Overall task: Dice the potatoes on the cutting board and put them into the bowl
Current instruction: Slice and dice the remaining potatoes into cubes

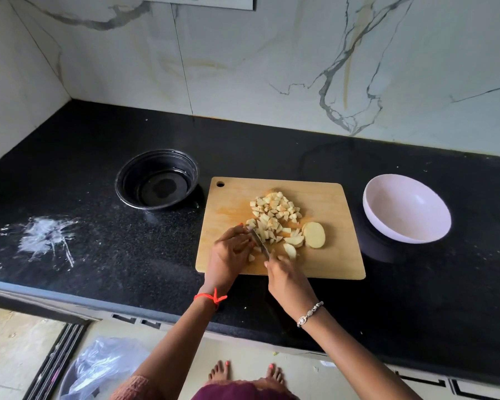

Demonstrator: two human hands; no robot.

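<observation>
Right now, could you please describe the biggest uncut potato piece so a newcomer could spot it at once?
On the black counter lies a wooden cutting board. At the right edge of its heap of diced potato, toward the pale bowl, lies the potato slice. It alone is a broad, smooth oval; its neighbours are small cubes and wedges.
</observation>
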